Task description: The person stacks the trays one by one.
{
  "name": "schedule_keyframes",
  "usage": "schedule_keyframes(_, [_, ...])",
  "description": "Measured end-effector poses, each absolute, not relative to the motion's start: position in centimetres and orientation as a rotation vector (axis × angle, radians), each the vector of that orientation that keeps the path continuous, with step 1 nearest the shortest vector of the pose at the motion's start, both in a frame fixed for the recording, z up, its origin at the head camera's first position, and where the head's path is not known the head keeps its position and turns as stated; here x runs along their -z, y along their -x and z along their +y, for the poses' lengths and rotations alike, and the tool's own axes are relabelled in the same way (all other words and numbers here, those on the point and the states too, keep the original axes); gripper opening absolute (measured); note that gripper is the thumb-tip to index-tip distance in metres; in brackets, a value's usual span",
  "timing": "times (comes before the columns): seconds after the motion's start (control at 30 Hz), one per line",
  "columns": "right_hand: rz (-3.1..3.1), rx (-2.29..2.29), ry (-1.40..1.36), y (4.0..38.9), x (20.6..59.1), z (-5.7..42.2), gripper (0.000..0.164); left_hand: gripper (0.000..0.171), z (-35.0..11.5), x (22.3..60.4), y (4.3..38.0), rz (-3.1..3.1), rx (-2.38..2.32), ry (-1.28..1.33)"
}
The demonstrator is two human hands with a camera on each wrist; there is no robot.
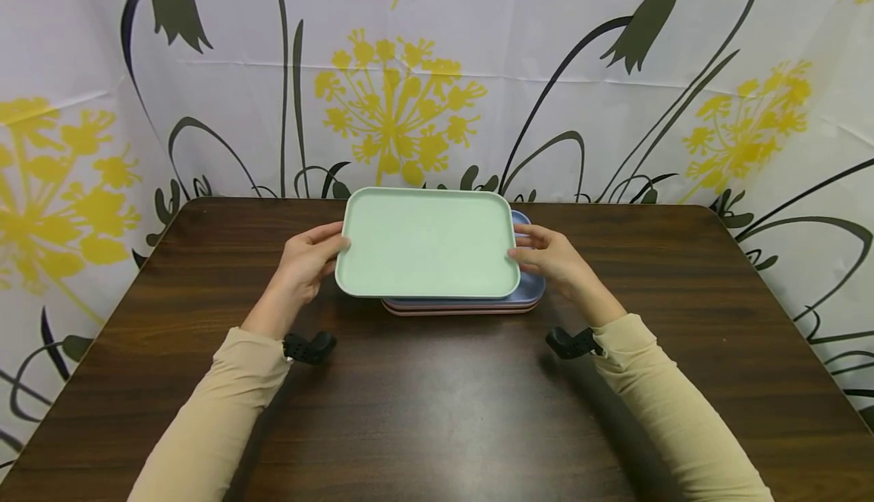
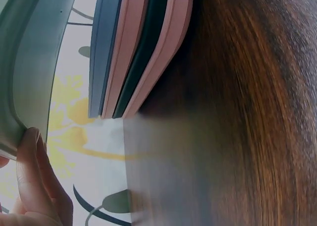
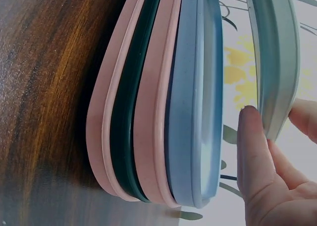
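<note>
A pale green rectangular tray (image 1: 428, 243) with rounded corners is held up between both hands. My left hand (image 1: 305, 263) grips its left end, thumb over the rim and fingers beneath. At the other end my right hand (image 1: 548, 258) pinches the rim the same way. Below it lies a stack of trays: a blue tray (image 3: 185, 112) on top, then a pink tray (image 3: 153, 112), a dark green tray (image 3: 127, 122) and another pink tray (image 3: 101, 127) at the bottom. Both wrist views show a gap between the pale green tray and the stack.
The stack stands on a dark wooden table (image 1: 437, 411), toward its far edge. Behind the table hangs a white curtain (image 1: 532, 47) with yellow flowers and dark green stems. Each wrist wears a black strap (image 1: 310, 347).
</note>
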State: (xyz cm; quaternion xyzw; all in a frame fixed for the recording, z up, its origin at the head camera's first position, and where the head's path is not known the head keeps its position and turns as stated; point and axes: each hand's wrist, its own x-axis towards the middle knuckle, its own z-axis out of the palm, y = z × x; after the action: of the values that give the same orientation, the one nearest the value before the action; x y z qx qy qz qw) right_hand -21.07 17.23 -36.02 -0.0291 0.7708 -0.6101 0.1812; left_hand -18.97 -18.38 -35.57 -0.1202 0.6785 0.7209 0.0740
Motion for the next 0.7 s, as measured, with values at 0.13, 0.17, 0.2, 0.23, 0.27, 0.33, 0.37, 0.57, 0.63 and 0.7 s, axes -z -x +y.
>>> schedule_keyframes(0.13, [2.193,1.706,0.05,21.1,35.9,17.4,0.06,0.054,-18.1,35.7,19.1,2.044,-2.156,0.368])
schedule_keyframes(0.17, [2.196,1.707,0.047,21.1,35.9,17.4,0.059,0.054,-18.0,35.7,19.1,2.046,-2.158,0.37])
schedule_keyframes(0.2, [2.198,1.708,0.042,21.1,35.9,17.4,0.059,0.053,-17.9,35.7,19.2,2.043,-2.164,0.37])
schedule_keyframes(0.23, [2.201,1.707,0.037,21.1,35.8,17.5,0.059,0.053,-17.8,35.8,19.2,2.044,-2.163,0.371])
schedule_keyframes(0.27, [2.204,1.705,0.034,21.1,35.8,17.6,0.059,0.053,-17.7,35.8,19.2,2.041,-2.163,0.372])
schedule_keyframes(0.33, [2.206,1.702,0.041,21.2,35.8,17.7,0.059,0.053,-17.7,35.9,19.2,2.034,-2.165,0.371])
schedule_keyframes(0.37, [2.205,1.704,0.045,21.2,35.7,17.7,0.06,0.053,-17.6,36.0,19.2,2.031,-2.163,0.373])
schedule_keyframes(0.57, [2.203,1.707,0.06,21.2,35.7,17.9,0.062,0.053,-17.4,36.3,19.3,2.039,-2.151,0.366])
schedule_keyframes(0.63, [2.212,1.702,0.058,21.2,35.7,17.9,0.062,0.053,-17.3,36.3,19.3,2.048,-2.14,0.372])
schedule_keyframes(0.7, [2.221,1.699,0.054,21.1,35.7,18.0,0.061,0.052,-17.2,36.3,19.3,2.062,-2.124,0.384])
